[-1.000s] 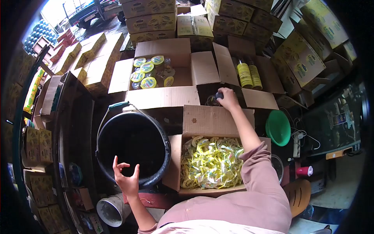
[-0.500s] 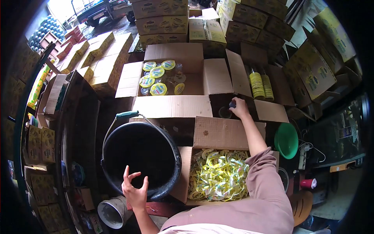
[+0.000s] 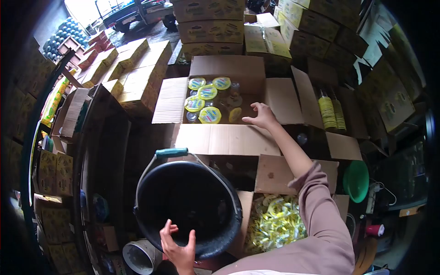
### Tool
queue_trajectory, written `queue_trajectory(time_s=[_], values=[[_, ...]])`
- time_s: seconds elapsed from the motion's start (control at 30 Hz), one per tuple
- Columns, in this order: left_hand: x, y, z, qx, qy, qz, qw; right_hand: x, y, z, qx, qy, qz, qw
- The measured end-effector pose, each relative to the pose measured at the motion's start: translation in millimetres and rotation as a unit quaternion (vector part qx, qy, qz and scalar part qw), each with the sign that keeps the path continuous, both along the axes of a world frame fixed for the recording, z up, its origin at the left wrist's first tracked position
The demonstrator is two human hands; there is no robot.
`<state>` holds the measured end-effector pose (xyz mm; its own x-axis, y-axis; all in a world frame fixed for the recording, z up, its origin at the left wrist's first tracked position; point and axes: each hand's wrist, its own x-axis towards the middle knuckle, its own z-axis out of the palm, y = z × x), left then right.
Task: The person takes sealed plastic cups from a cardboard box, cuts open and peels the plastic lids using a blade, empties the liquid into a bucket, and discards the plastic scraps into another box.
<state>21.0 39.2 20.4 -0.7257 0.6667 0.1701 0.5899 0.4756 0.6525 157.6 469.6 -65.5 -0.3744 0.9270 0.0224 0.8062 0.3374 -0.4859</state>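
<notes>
Cups with yellow-edged lids sit in an open carton as a worker's right arm stretches forward, the right hand empty and loosely curled above the carton's near right corner. The left hand, also empty, holds thumb and fingers apart at the near side of a black bucket.

Bucket: black; handle grip: teal. Basin: solid green. Lidded cups: yellow rims, white centres, blue-green print. Strips: mixed yellow and white. Carton flap: plain tan. Sleeve: mauve. Shadowed stack: apparently banded yellow.
</notes>
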Motion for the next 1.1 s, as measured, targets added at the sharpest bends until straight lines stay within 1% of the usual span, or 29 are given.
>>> queue_trajectory(time_s=[0.03, 0.07, 0.17, 0.2, 0.3, 0.33, 0.37, 0.43, 0.47, 0.5, 0.63, 0.67, 0.77, 0.83, 0.87, 0.9, 0.97, 1.03, 1.1], values=[[-1, 0, 0, -0.006, 0.004, -0.01, 1.0, -18, 16, -23, 0.005, -0.014, 0.003, 1.0], [5, 7, 11, -0.004, -0.011, -0.005, 1.0, -35, 28, -35, 0.012, -0.029, 0.006, 1.0], [3, 7, 7, -0.005, 0.005, -0.005, 1.0, -79, 42, -39, -0.032, -0.16, -0.024, 0.986], [1, 11, 21, -0.005, 0.011, -0.009, 1.0, -87, 45, -42, -0.062, -0.197, -0.018, 0.978], [1, 11, 20, -0.022, 0.013, 0.0, 1.0, -100, 58, -69, -0.165, -0.277, 0.027, 0.946], [1, 11, 19, -0.031, 0.018, 0.001, 0.999, -100, 62, -76, -0.175, -0.26, 0.04, 0.949], [0, 11, 19, -0.03, 0.022, -0.001, 0.999, -100, 65, -82, -0.137, -0.198, 0.004, 0.971], [0, 10, 18, -0.028, 0.029, -0.006, 0.999, -97, 51, -57, -0.057, -0.071, -0.068, 0.994], [0, 7, 14, -0.025, 0.018, -0.007, 0.999, -94, 51, -41, -0.048, -0.029, -0.077, 0.995], [0, 3, 6, -0.022, 0.007, -0.009, 1.0, -89, 48, -24, -0.021, -0.016, -0.072, 0.997], [-5, -7, -8, -0.001, -0.004, -0.027, 1.0, -42, 21, 48, 0.101, -0.017, 0.02, 0.995], [-3, -5, -6, 0.022, 0.017, -0.022, 0.999, -25, 5, 68, 0.132, -0.018, 0.044, 0.99], [-2, -8, -2, 0.1, -0.002, -0.035, 0.994, 24, -61, 130, 0.212, 0.07, 0.105, 0.969], [-3, -14, -12, 0.134, -0.011, -0.06, 0.989, 54, -129, 173, 0.226, 0.115, 0.165, 0.953], [-3, -16, -11, 0.14, 0.021, -0.09, 0.986, 68, -163, 187, 0.205, 0.129, 0.199, 0.95], [-4, -19, -9, 0.143, 0.051, -0.121, 0.981, 80, -196, 192, 0.187, 0.147, 0.209, 0.949], [0, -26, -9, 0.15, -0.009, -0.115, 0.982, 103, -257, 198, 0.152, 0.175, 0.232, 0.945], [30, -32, 21, 0.179, -0.085, -0.179, 0.964, 120, -313, 196, 0.098, 0.198, 0.264, 0.939], [70, -41, 44, 0.163, -0.079, -0.358, 0.916, 132, -365, 189, 0.026, 0.231, 0.255, 0.939]])
